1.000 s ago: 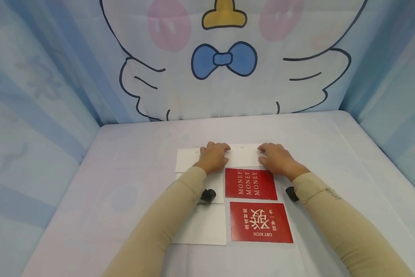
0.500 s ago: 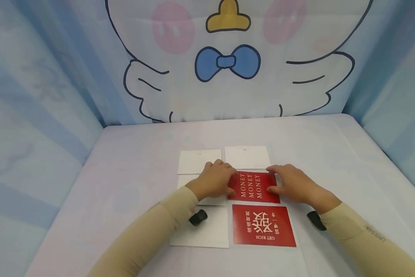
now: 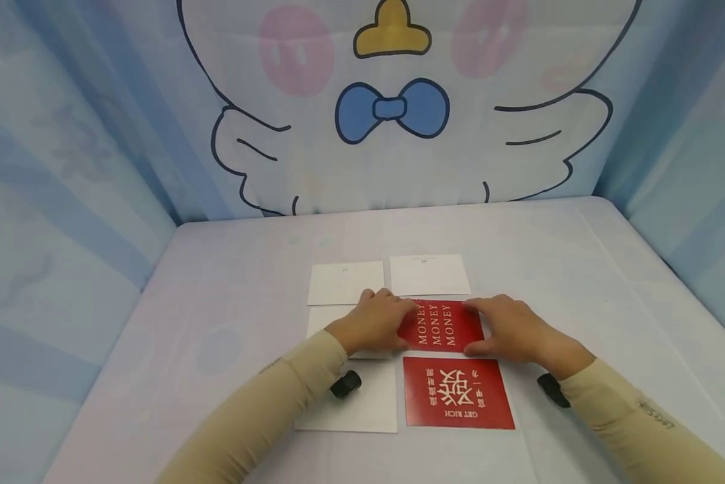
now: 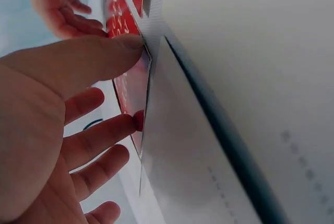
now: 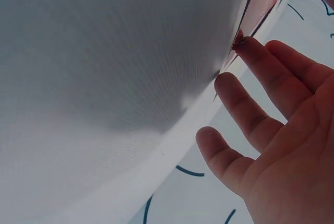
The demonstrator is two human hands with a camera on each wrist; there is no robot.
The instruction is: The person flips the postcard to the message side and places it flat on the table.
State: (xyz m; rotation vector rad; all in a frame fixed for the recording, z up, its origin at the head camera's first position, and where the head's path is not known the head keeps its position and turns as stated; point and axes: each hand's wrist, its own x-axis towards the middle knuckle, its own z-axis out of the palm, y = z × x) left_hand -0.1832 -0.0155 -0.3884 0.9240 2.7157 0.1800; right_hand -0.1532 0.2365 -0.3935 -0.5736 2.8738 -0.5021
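Two hands frame one card in the head view: your left hand is at the left end of the MONEY card and your right hand at the right end, so its lettering shows between them. That card lies on the table in the middle row of the right column, with the GET RICH card just nearer you and a white card just beyond. Three more white cards fill the left column, the middle one partly hidden by your left hand. The narrow gaps and matching rows suggest a deliberate grid, and touching this card at its ends probably helps keep it square to its neighbours. From the left wrist, your thumb meets the near corner and one fingertip the far corner; your fingers are spread and mostly straight, not wrapped around the card. Contact at two corners likely lets you correct its angle with little pressure. From the right wrist, your fingers are likewise extended, one tip at the card's edge; that hand's thumb does not show there, so you cannot tell how firmly it presses.
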